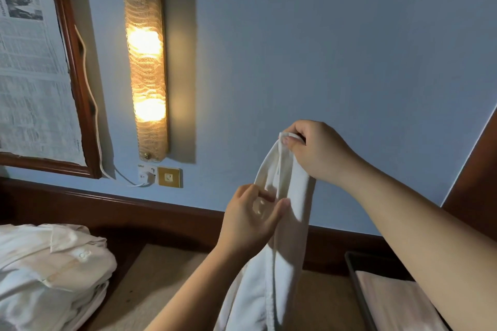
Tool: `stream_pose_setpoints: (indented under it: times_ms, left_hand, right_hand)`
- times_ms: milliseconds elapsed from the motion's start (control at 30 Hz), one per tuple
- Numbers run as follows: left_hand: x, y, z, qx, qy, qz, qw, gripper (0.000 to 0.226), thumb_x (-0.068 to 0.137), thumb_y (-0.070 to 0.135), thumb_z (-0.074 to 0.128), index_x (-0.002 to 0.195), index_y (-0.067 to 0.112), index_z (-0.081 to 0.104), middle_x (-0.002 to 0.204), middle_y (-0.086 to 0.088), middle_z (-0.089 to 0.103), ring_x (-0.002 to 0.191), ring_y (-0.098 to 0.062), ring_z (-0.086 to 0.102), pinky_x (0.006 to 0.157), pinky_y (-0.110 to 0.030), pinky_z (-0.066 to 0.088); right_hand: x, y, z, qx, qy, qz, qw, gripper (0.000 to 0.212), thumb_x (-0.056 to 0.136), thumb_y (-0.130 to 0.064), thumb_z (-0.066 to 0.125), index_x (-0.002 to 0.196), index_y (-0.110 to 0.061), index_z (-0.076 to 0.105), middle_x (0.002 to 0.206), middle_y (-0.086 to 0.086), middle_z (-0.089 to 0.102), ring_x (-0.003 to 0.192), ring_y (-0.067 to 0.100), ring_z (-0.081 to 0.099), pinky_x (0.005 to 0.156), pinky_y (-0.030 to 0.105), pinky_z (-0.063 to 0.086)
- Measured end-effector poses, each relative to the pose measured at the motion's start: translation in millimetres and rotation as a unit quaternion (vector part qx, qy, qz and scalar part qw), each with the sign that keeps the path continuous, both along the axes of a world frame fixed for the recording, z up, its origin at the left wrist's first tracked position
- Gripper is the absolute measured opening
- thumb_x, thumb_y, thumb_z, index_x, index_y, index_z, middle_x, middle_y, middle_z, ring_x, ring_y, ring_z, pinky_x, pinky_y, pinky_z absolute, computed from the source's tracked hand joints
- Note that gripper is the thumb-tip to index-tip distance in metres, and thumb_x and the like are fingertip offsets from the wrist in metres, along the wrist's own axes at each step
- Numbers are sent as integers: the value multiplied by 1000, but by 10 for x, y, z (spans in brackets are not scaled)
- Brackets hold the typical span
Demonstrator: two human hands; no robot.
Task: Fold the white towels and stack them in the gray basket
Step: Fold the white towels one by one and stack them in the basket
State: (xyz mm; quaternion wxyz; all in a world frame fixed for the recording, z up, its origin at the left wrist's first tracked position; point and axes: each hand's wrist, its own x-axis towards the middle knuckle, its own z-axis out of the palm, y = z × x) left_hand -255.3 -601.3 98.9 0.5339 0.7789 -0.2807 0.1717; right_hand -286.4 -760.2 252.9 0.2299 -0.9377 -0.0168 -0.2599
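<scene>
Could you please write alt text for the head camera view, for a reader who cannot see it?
A person holds a white towel up before a blue wall, the right hand pinching its top corner and the left hand touching it lower down. A gray basket sits at lower right.

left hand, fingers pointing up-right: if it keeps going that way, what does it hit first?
Likely the white towel hanging from the right hand; the left hand is already at its edge. Depth unclear.
</scene>
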Motion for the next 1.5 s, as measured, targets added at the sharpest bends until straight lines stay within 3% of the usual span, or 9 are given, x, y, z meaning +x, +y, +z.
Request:
stream_pose_setpoints:
  times_ms: [367,500,667,833,967,1233,1333,1400,1500]
  left_hand:
    - [92,-212,-118,-4,-14,96,995,7,92,25,63,87,20,63,88,11,60,74,-12,56,64,-22,43]
    - [162,-159,-306,29,10,112,993,31,85,17,59,64,21,36,63,5,42,58,-15,42,54,-26,25]
    - [259,145,-424,-14,-60,130,990,14,79,15,59,66,18,63,63,8,53,57,-14,50,55,-26,41]
    - [328,274,-274,-18,-122,130,984,27,74,8,56,52,6,40,50,-3,34,47,-25,37,44,-43,35]
    - [308,228,-157,-30,-134,83,987,26,76,13,46,53,5,40,51,-3,35,48,-25,38,45,-44,35]
    - [298,439,-20,49,-244,-51,967,25,75,19,48,62,21,26,59,7,23,51,-18,22,45,-30,22]
    - [382,500,-116,90,-256,-52,961,28,81,20,50,63,17,29,59,6,26,49,-21,26,44,-32,24]
    - [437,553,-193,92,-251,-48,962,27,84,20,51,63,15,33,59,5,31,49,-21,30,44,-34,27]
    - [481,649,-307,87,-245,-45,965,27,86,18,54,65,14,38,62,5,36,51,-19,33,45,-35,31]
  right_hand:
    - [-39,-9,-150,29,25,27,999,21,103,-35,61,88,-24,70,65,-8,58,55,3,49,57,23,38]
    - [-92,-42,-200,64,47,50,996,10,100,-29,65,99,-27,74,90,-5,75,85,11,68,76,31,53]
    - [-277,-229,-299,-60,143,37,987,18,101,-23,61,112,-34,71,96,-17,65,89,-1,61,76,20,45]
    - [-337,-209,-441,-208,161,5,965,14,92,-25,58,98,-34,67,84,-11,62,79,7,57,65,30,45]
    - [-284,-111,-504,-280,169,0,945,12,88,-23,57,97,-32,57,82,-7,61,75,13,56,55,31,39]
    - [-165,-67,-466,-217,79,55,971,27,83,-5,53,68,-24,40,74,-3,55,69,18,54,57,38,45]
    - [-139,92,-608,-286,103,69,950,20,90,-4,42,86,-22,49,82,-5,51,77,18,47,63,38,41]
    - [-143,240,-752,-368,95,99,919,45,88,-14,12,100,-27,53,87,-7,47,84,19,41,70,35,36]
    - [-136,304,-881,-358,120,91,921,42,74,-18,0,88,-27,39,83,-7,37,82,20,34,72,35,30]
